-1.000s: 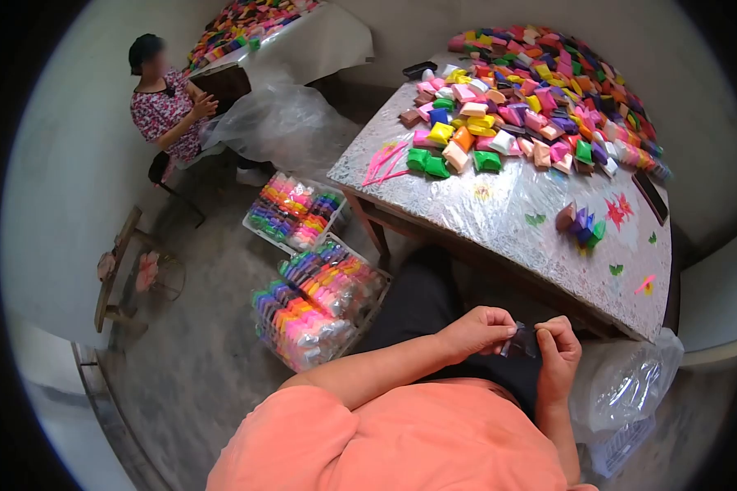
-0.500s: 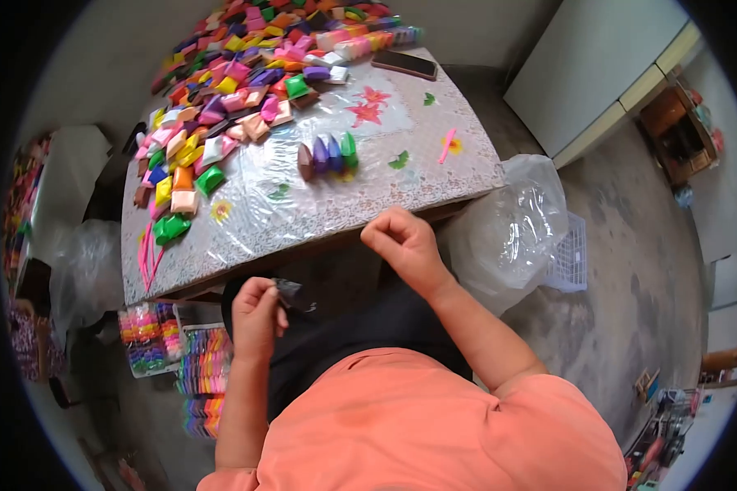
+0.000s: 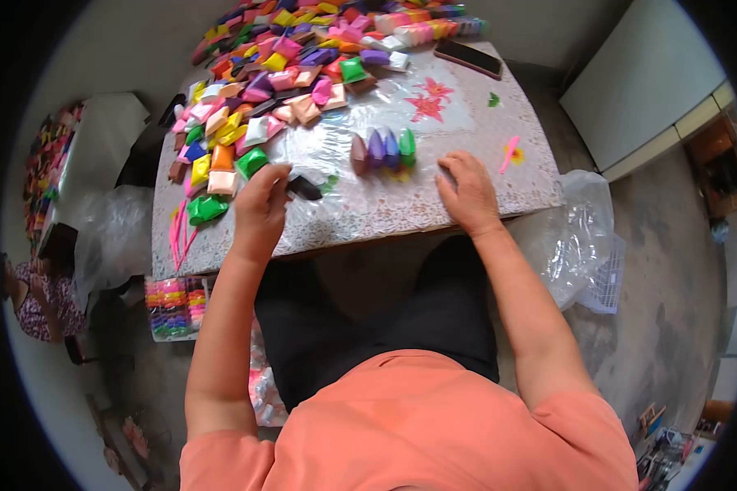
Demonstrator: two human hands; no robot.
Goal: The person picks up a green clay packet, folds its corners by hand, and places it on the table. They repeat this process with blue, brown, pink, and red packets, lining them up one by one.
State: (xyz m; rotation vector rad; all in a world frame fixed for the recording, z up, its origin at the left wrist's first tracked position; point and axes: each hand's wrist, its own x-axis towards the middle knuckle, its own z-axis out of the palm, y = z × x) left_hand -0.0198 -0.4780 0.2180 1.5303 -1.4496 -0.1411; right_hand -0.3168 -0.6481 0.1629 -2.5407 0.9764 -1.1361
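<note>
My left hand [image 3: 262, 209] is over the table's front left part, its fingers pinched on a small black packet [image 3: 305, 187] that sticks out to the right. My right hand [image 3: 469, 192] is at the front edge with fingers curled down; a dark bit shows at its fingertips, too small to name. Between the hands, a little farther back, a short row of wrapped packets stands on edge: a brown packet [image 3: 359, 155], purple and blue ones, and a green packet [image 3: 407, 146]. A green packet [image 3: 207, 209] lies left of my left hand.
A large heap of colourful packets [image 3: 303, 109] covers the table's [image 3: 368, 214] back left. A phone [image 3: 468, 59] lies at the back right, a pink strip [image 3: 509, 154] at the right. A clear plastic bag [image 3: 569, 245] hangs by the right corner. Another person [image 3: 45, 299] is at far left.
Both hands have moved forward from above my lap to the table. The black packet has come along in my left hand. The view has shifted, so the table appears farther right.
</note>
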